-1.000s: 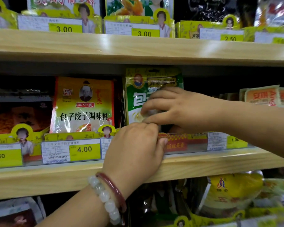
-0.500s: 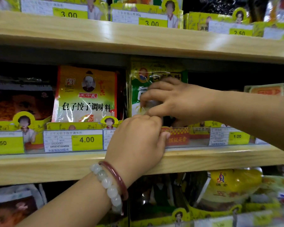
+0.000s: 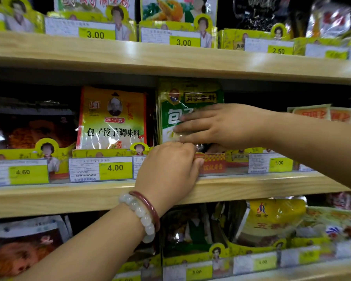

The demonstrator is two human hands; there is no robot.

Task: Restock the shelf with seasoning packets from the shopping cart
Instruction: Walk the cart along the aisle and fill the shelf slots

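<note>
A green seasoning packet [image 3: 171, 110] stands upright on the middle shelf [image 3: 251, 186], with its top just under the shelf above. My right hand [image 3: 221, 126] reaches in from the right and holds it, fingers spread over its front and thumb under its lower part. My left hand [image 3: 168, 169], with two bracelets on the wrist, comes up from below. Its fingers curl over the display tray's front lip [image 3: 215, 161] at the packet's bottom edge, and its thumb presses on a red label. The fingertips are hidden. The shopping cart is out of sight.
A yellow-orange packet [image 3: 111, 118] stands just left of the green one, above a 4.00 price tag [image 3: 115, 168]. Dark packets fill the far left and orange ones lie at the right [image 3: 312, 113]. The upper shelf [image 3: 170, 57] and the lower shelf hold more packets.
Both hands stay on the same spot at the green packet and the tray lip. Only my view has shifted a little.
</note>
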